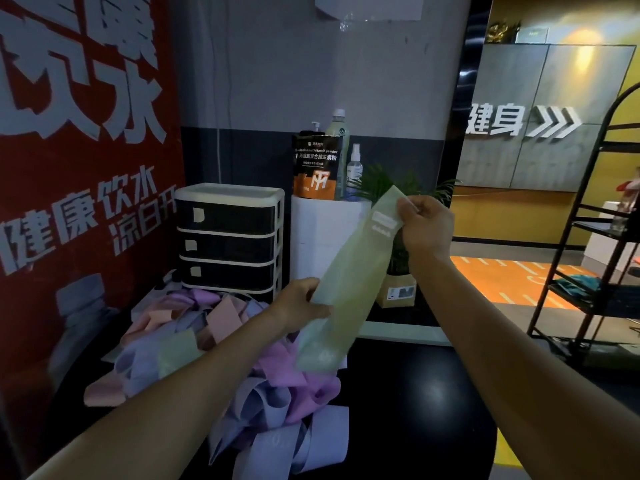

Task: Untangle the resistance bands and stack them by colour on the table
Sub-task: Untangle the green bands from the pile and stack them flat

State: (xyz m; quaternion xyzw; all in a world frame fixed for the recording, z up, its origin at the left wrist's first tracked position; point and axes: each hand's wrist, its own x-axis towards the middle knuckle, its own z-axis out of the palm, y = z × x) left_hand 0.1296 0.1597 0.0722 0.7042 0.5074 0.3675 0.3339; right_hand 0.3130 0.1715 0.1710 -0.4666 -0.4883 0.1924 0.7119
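I hold a pale green resistance band [353,268] up in the air, stretched slantwise above the table. My right hand [424,225] pinches its upper end, beside white print on the band. My left hand [299,306] grips it lower down, and its bottom end hangs free. Beneath lies a tangled heap of bands [221,355] in lilac, pink, purple and peach on the dark table [415,410]. Another green band [176,351] sticks out of the heap's left side.
A black-and-white drawer unit [228,240] stands behind the heap. A white stand [322,237] to its right carries an orange pouch [317,166] and bottles. A potted plant [398,271] sits behind the band. A black metal rack [595,258] stands far right.
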